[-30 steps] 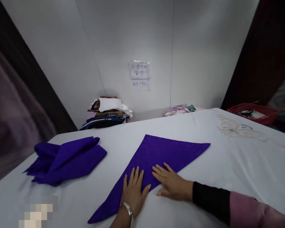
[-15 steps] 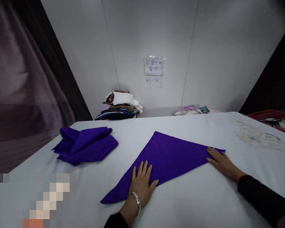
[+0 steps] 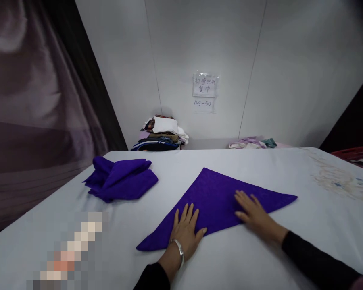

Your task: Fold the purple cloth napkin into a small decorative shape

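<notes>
The purple cloth (image 3: 219,195) lies in front of me on the bench (image 3: 226,266), spread flat as a triangle, its long edge towards me and one corner pointing away to the wall (image 3: 230,48). My left hand (image 3: 186,231) is flat on its near left part, fingers spread and thumb by the long edge. My right hand (image 3: 255,215) is open too, fingers out over the right half; it is a little blurred, so I can't tell how hard it presses. Neither one grips anything.

I judge this cloth to be light and soft, with just enough body to hold a crease — the crumpled purple cloth (image 3: 124,181) to the left stands up in loose folds. Nothing about it looks fragile. It could slide on the smooth white cover, so a flat palm on one side makes a good anchor. For lifting, I'd pinch the narrow tips at left and right, or the far corner, between thumb and fingertips, catching every layer together; taken mid-panel — away from an edge — it would probably just bunch and wrinkle.
</notes>
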The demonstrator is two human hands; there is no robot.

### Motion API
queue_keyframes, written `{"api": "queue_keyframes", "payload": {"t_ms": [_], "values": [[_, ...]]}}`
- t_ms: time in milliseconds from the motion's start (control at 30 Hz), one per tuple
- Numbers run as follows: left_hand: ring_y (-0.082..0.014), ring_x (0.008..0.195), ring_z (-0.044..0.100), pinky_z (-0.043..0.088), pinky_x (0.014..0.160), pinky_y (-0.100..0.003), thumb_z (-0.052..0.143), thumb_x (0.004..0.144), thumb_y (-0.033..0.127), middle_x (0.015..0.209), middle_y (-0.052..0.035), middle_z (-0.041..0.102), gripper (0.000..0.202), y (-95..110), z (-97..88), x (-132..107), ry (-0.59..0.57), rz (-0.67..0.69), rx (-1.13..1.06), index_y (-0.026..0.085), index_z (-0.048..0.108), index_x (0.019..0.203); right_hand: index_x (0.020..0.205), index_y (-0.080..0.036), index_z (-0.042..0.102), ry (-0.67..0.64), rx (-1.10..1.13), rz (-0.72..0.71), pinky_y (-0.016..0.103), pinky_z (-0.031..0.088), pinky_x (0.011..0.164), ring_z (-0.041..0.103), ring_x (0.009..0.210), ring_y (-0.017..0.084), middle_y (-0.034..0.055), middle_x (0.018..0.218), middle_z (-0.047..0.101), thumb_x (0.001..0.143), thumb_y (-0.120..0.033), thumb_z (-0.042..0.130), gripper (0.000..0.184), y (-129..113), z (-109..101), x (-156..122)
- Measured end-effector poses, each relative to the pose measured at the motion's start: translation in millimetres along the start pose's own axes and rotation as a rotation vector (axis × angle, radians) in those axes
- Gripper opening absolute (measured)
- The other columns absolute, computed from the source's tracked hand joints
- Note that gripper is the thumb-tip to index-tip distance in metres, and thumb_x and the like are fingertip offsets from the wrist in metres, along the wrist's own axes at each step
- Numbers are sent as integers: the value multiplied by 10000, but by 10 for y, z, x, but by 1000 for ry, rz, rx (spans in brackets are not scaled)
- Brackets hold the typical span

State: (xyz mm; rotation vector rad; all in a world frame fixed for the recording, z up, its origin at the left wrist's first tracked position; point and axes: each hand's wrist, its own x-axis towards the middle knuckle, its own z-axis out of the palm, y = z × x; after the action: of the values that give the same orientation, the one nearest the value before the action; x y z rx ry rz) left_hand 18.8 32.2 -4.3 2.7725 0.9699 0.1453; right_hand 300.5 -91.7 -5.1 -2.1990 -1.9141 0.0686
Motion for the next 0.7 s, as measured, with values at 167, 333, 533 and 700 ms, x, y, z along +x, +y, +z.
{"api": "queue_keyframes", "payload": {"t_ms": [167, 333, 533, 700], "values": [[-244, 1379, 106, 101, 1100, -527, 253, 854, 627, 1495, -52, 202, 663, -18, 59, -3, 24, -1, -9, 249, 287, 1398, 1437, -217, 181, -231, 182, -366, 520, 27, 1087, 121, 1369, 263, 101, 1490, 184, 861, -599, 357, 713, -1048, 106, 168], [-253, 1379, 106, 99, 1099, -532, 256, 852, 629, 1496, -58, 202, 668, -23, 77, -2, 30, -1, -14, 245, 289, 1397, 1438, -223, 167, -280, 201, -372, 545, 37, 1079, 121, 1368, 274, 100, 1492, 170, 863, -598, 357, 713, -1047, 115, 145], [-243, 1382, 86, 83, 1105, -519, 224, 852, 640, 1499, -56, 196, 680, -20, 67, -12, 35, 10, -26, 242, 278, 1402, 1437, -256, 173, -156, 43, -119, 531, 68, 1086, 115, 1369, 247, 51, 1492, 174, 893, -556, 297, 634, -196, 93, -110], [-248, 1381, 95, 83, 1103, -520, 229, 859, 626, 1497, -56, 207, 665, -16, 60, -10, 30, 9, -11, 243, 282, 1400, 1405, -199, 308, -38, -118, 299, 557, 177, 1053, 196, 1348, 282, 101, 1463, 264, 860, -538, 285, 642, 1128, 49, -489]]}}
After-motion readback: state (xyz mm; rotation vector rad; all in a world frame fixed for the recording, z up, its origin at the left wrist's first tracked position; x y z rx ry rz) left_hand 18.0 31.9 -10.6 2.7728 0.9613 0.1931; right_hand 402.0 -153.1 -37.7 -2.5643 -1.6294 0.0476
